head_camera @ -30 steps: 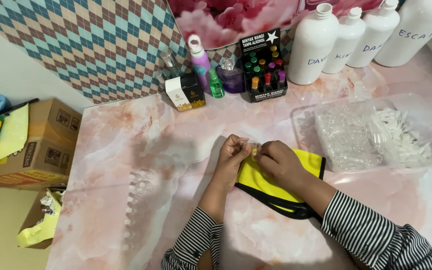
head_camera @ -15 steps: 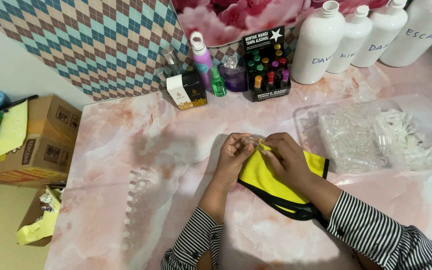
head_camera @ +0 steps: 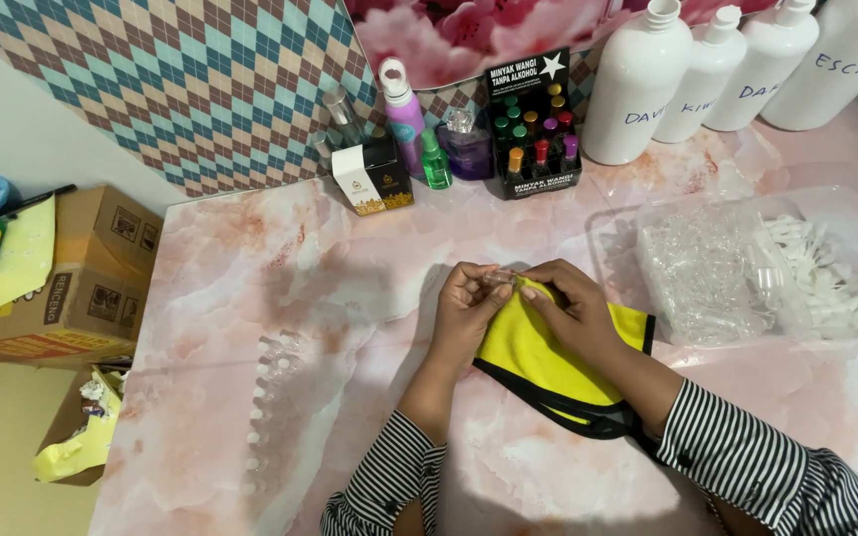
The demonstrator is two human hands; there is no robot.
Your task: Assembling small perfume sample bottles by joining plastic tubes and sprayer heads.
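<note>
My left hand (head_camera: 467, 306) pinches a small clear glass vial (head_camera: 497, 280) at the middle of the pink marble table (head_camera: 250, 298). My right hand (head_camera: 570, 308) grips a yellow cloth with a black edge (head_camera: 533, 362) and presses its corner against the vial. The cloth drapes under my right wrist onto the table. Both sleeves are black-and-white striped.
A clear tray (head_camera: 707, 273) with small clear vials and white caps sits to the right. A row of clear vials (head_camera: 268, 397) stands at the left. Perfume bottles, a black display box (head_camera: 533, 124) and white bottles (head_camera: 638, 84) line the back. Cardboard boxes (head_camera: 71, 288) stand beyond the left edge.
The hands stay together at the vial; the right hand has shifted the cloth corner slightly over it. The view moved a little.
</note>
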